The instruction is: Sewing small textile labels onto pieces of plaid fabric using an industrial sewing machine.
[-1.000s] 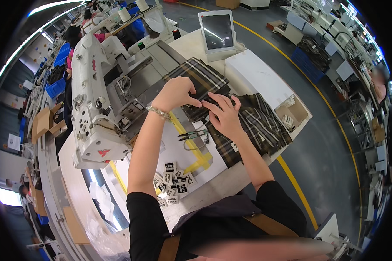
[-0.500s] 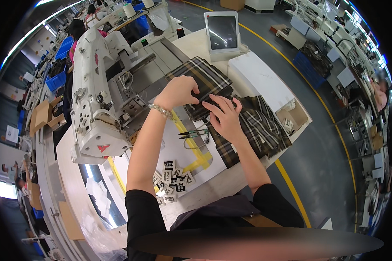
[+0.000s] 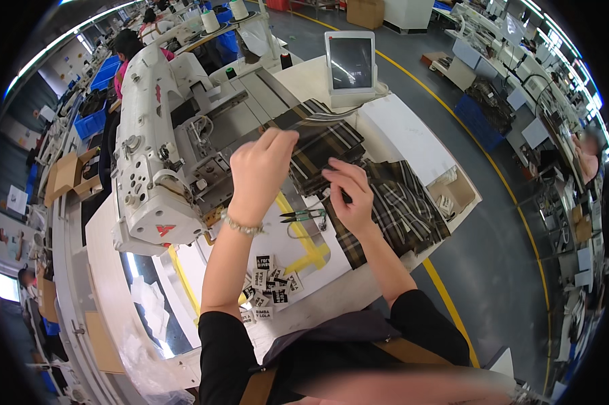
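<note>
My left hand (image 3: pixel 260 169) is closed in a pinch at the near-left edge of a dark plaid fabric piece (image 3: pixel 312 116), whose far side curves up off the stack. Its fingertips are partly hidden. Below that piece lies a stack of plaid fabric pieces (image 3: pixel 328 145). My right hand (image 3: pixel 353 197) hovers at the stack's near-right corner, fingers bent and apart, with nothing visible in them. Small thread snips (image 3: pixel 303 215) with dark green handles lie between my forearms. Closer to me is a loose pile of black and white labels (image 3: pixel 272 287).
A white industrial sewing machine (image 3: pixel 149 148) stands at the left. More plaid pieces (image 3: pixel 402 209) lie fanned out at the right, beside a white board (image 3: pixel 406 131) and an open compartment (image 3: pixel 460 189). A screen (image 3: pixel 350 64) stands behind. Yellow tape (image 3: pixel 311 253) marks the white work surface.
My left hand has drawn back toward me and closed, and the top fabric piece now bends up at its far side. My right hand has shifted slightly nearer, its fingers more bent.
</note>
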`<control>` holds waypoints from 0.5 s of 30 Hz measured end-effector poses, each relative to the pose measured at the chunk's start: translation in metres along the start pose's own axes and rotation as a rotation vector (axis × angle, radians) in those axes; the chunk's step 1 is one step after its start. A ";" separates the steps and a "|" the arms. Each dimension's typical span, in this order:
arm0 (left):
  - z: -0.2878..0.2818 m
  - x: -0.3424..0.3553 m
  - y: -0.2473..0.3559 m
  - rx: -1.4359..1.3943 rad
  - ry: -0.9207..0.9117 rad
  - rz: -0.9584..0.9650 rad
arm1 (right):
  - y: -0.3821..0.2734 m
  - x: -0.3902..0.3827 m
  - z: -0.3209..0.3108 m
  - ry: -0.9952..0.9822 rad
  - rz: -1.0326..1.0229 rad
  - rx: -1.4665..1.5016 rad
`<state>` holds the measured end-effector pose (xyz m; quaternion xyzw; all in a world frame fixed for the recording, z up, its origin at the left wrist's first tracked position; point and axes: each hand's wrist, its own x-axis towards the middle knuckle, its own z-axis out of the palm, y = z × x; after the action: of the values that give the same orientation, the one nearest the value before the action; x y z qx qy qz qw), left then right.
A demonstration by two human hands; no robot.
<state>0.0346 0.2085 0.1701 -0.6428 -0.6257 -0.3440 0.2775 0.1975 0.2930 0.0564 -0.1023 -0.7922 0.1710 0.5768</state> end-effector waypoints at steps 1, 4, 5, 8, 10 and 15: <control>-0.009 -0.011 0.002 -0.080 0.038 0.026 | -0.005 0.000 0.002 -0.005 -0.001 0.006; -0.029 -0.057 0.006 -0.172 -0.010 0.051 | -0.025 -0.005 -0.002 0.150 0.387 0.476; -0.034 -0.070 0.005 -0.169 -0.017 0.040 | -0.027 -0.004 -0.005 0.142 0.396 0.481; -0.042 -0.110 -0.008 -0.169 -0.136 -0.001 | -0.032 -0.008 -0.006 -0.179 0.330 0.249; -0.045 -0.137 -0.020 -0.168 -0.166 -0.037 | -0.036 -0.020 0.000 -0.370 0.490 0.401; -0.054 -0.201 -0.043 -0.051 -0.356 0.031 | -0.043 -0.054 0.025 -0.571 0.511 0.366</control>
<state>-0.0090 0.0454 0.0409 -0.7100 -0.6460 -0.2360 0.1515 0.1923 0.2304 0.0190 -0.1400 -0.8259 0.4677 0.2821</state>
